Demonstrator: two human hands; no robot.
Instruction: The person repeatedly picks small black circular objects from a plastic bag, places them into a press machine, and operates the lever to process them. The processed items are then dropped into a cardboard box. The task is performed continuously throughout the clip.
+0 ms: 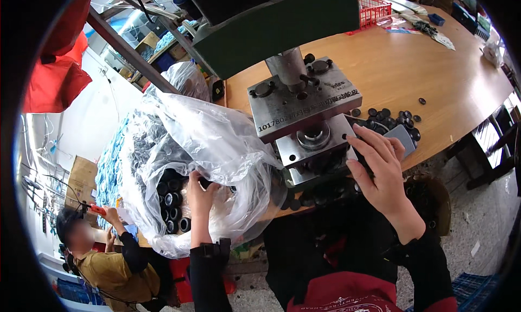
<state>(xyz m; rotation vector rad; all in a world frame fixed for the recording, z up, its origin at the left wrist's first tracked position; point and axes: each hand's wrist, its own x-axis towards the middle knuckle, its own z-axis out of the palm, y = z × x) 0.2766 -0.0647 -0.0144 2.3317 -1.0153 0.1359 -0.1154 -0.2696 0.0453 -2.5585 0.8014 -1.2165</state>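
Observation:
My left hand [201,202] reaches into a large clear plastic bag [217,130] on the left, its thumb and fingers closed around a small black ring [204,183]. Loose black rings [172,199] lie in the bag beside that hand. My right hand [381,173] is open, with fingers spread and nothing in them, at the right side of a steel press die. The die's upper plate [304,108] hangs from a thick shaft. Below it, the lower block [287,152] carries a round metal seat [313,137], partly hidden by the upper plate.
Small black round parts [386,116] are scattered over the wooden table [434,67] right of the die, near a grey flat piece [400,138]. A dark green press body [282,32] looms above. A red basket [374,10] stands behind. Another person [116,271] sits at the left.

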